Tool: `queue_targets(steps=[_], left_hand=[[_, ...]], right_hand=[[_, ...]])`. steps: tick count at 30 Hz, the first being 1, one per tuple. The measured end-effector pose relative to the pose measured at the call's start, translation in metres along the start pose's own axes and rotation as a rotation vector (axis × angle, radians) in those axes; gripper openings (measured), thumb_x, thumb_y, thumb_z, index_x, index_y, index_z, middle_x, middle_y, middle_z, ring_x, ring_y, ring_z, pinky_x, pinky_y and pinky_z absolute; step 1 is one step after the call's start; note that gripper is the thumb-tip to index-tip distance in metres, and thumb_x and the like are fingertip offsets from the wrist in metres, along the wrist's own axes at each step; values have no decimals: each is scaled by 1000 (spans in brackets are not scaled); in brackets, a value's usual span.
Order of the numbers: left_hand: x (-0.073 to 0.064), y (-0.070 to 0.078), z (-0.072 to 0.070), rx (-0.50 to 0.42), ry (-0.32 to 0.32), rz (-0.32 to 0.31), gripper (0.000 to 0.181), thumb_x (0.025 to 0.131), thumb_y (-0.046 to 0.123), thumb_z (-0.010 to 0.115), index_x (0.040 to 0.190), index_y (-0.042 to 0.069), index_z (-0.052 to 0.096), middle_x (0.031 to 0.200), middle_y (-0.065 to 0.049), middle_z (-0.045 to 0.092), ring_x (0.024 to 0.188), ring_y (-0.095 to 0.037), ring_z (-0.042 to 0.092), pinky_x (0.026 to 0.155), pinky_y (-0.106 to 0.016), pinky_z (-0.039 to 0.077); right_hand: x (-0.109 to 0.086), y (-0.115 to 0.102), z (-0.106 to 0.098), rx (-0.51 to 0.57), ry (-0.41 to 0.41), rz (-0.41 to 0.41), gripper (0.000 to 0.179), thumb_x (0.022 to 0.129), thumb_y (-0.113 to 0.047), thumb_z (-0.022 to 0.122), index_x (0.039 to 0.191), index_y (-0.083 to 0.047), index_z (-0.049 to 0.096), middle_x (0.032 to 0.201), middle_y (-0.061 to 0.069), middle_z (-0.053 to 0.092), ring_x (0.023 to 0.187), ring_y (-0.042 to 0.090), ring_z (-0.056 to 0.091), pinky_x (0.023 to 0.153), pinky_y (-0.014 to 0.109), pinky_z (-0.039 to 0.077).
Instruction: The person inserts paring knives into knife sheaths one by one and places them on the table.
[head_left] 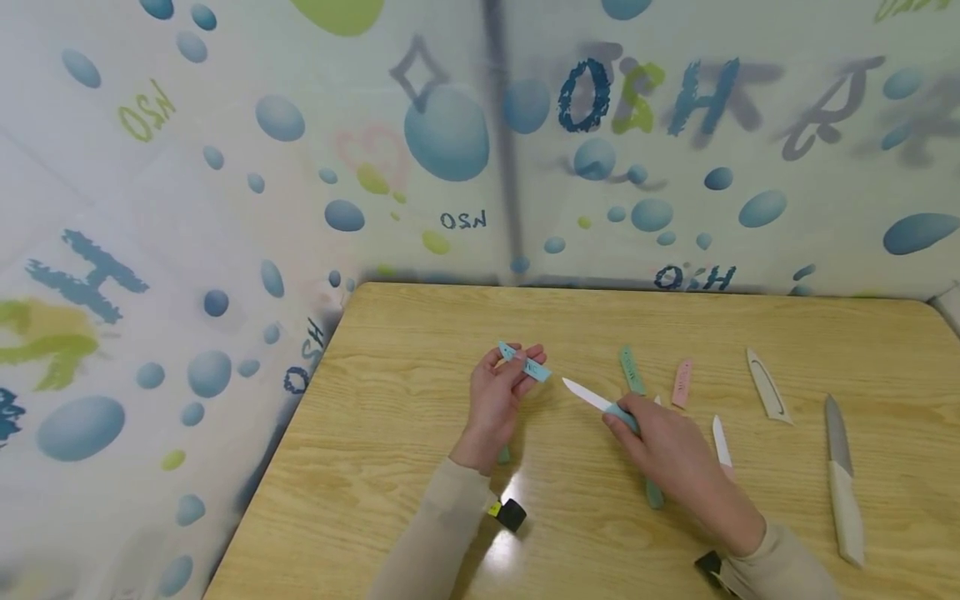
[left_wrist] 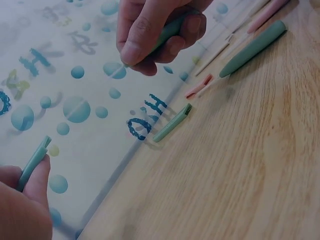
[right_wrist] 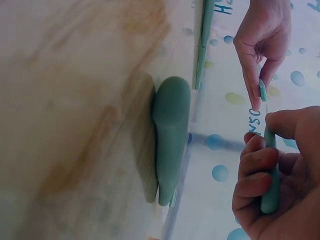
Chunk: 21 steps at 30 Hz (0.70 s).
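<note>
Left hand (head_left: 495, 390) pinches blue sheath (head_left: 537, 369), slot unclear; right hand (head_left: 672, 443) grips knife handle (head_left: 622, 417), presumably for safety; table (head_left: 420, 333) edge beyond.

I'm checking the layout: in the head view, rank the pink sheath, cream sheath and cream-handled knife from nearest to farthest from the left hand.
From the left hand:
1. pink sheath, to its right, just beyond the right hand
2. cream sheath, farther right
3. cream-handled knife, farthest right, nearer the camera
</note>
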<state>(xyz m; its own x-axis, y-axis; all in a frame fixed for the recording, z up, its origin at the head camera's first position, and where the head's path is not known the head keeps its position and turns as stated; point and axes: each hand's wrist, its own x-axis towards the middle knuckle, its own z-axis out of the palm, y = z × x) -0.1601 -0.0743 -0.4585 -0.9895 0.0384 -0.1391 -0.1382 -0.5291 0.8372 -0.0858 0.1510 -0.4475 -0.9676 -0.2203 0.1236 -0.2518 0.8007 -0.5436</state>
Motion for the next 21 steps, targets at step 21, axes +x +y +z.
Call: queue_targets(steps=[21], left_hand=[[-3, -2, 3, -9, -16, -16, 28, 106, 2, 55, 128, -12, 45, 119, -27, 71, 101, -22, 75, 89, -32, 61]], right_hand=[[0, -4, 1, 16, 15, -57, 14, 104, -21, 66, 104, -8, 66, 74, -6, 51, 60, 7, 42, 52, 25, 40]])
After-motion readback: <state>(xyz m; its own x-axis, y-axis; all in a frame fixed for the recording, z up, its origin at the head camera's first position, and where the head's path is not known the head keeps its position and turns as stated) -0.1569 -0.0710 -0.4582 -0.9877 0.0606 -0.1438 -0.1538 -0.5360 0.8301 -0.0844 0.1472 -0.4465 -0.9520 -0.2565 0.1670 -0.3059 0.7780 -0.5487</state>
